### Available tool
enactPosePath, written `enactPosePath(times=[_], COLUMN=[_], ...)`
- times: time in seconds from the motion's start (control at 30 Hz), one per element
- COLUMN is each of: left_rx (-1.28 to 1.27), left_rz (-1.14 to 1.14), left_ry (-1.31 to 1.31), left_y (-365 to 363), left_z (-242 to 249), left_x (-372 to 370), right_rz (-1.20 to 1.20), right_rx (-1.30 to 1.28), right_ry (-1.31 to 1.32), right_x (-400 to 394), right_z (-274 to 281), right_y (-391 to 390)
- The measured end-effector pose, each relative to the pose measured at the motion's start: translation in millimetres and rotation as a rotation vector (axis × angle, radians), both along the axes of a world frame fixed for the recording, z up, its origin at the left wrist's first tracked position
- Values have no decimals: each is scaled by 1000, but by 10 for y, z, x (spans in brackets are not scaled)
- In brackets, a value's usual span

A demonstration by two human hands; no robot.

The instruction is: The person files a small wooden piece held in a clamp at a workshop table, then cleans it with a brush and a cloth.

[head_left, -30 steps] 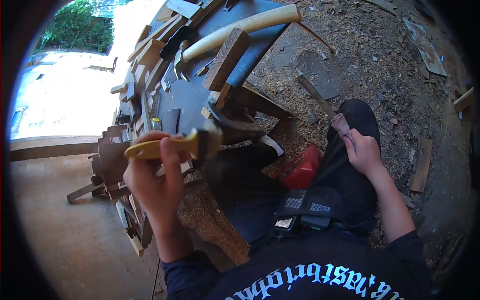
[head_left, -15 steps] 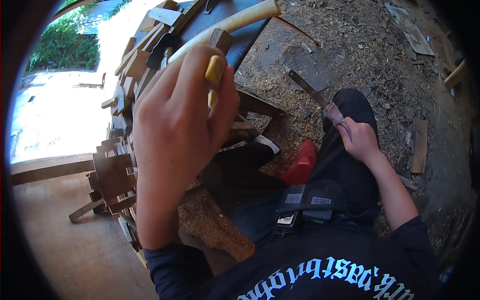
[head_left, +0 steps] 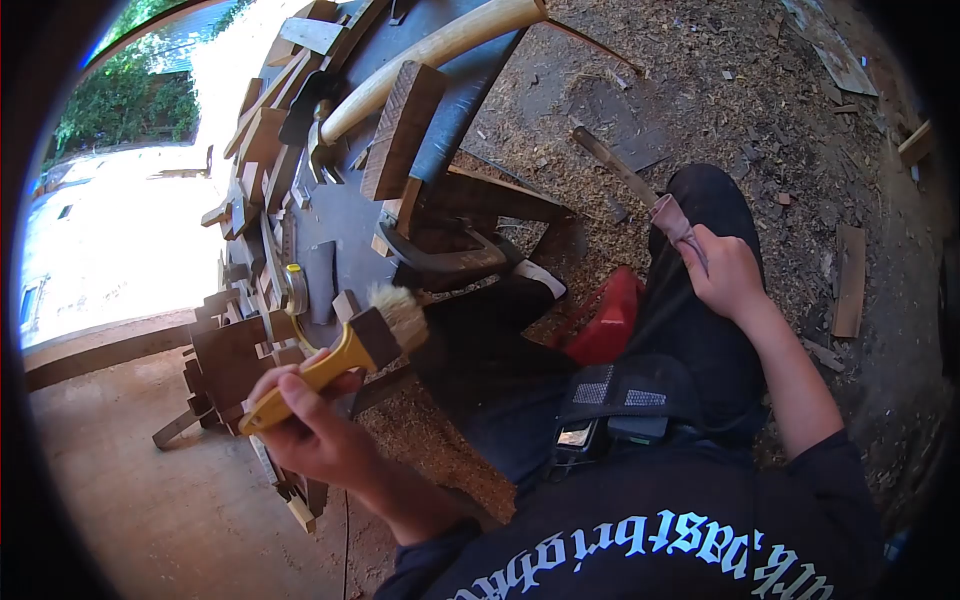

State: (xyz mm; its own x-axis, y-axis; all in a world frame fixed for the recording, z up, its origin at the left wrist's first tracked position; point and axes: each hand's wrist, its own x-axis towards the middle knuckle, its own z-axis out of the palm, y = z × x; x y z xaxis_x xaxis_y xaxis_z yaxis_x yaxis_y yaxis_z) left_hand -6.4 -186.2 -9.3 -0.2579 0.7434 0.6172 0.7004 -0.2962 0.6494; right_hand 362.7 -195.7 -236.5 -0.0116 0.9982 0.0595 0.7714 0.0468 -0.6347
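Note:
My left hand (head_left: 315, 425) grips a paintbrush (head_left: 330, 375) by its yellow handle, the pale bristles pointing up and right near the bench's lower end. In my right hand (head_left: 725, 275), by my knee, is a long narrow blade (head_left: 615, 165) with a pinkish cloth (head_left: 672, 218) wrapped round its lower end; the part inside the fist is hidden. A hammer (head_left: 430, 65) with a pale wooden handle lies across the dark bench (head_left: 475, 85). Next to it a brown wooden block (head_left: 403, 130) sticks up at the bench edge, above a dark clamp (head_left: 445, 258).
Wood offcuts (head_left: 265, 135) are piled along the bench's left side, with a tape measure (head_left: 296, 285) beside them. A red object (head_left: 607, 318) lies between my legs. Wood shavings and scraps cover the ground (head_left: 560, 130). A board (head_left: 848, 280) lies at the right.
My left hand has moved down and left from above the wooden block, bringing the paintbrush into full view. The block and clamp are now uncovered. My right hand has hardly moved.

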Motion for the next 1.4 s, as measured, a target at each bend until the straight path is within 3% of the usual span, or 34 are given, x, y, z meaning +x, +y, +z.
enactPosePath(times=[0.13,0.2,0.3,0.4,0.43,0.5,0.6,0.63,0.7,0.77,0.87,0.97,1.07,1.23,1.4], left_rx=[300,331,-111,126,281,327,152,-112,-53,290,504,2,-148,-206,-191], left_rz=[-120,-184,-313,-305,-236,-99,-281,-261,-330,-274,7,-57,-316,-453,-501], left_ry=[88,-16,265,69,-13,-68,57,312,437,33,133,133,-266,-481,-165], left_y=[175,245,196,157,179,166,228,226,191,203,389,643,825,1224,1077], left_z=[-686,-987,-1273,-1161,-1050,-809,-993,-1059,-1084,-1129,-588,-422,-305,-427,-204], left_x=[46,135,140,76,64,62,-7,-54,57,1,-4,-244,-358,-192,-264], right_rz=[3,4,2,-20,-33,-42,-42,-37,-30,-23,-18,-29,-27,-33,-49], right_rx=[-11,-5,-20,-18,-28,-34,-34,-30,-29,-14,-21,-17,-32,-49,-38], right_ry=[-4,-9,-12,-13,-13,-14,-5,-12,-41,-28,-10,-19,-24,-34,-43], right_x=[-48,-67,-78,-62,-60,-60,-65,-89,-81,-67,-78,-98,-96,-112,-80], right_z=[17,16,20,39,53,49,54,61,59,46,37,33,37,63,57], right_y=[47,75,32,36,14,-20,15,31,32,33,28,66,76,62,17])
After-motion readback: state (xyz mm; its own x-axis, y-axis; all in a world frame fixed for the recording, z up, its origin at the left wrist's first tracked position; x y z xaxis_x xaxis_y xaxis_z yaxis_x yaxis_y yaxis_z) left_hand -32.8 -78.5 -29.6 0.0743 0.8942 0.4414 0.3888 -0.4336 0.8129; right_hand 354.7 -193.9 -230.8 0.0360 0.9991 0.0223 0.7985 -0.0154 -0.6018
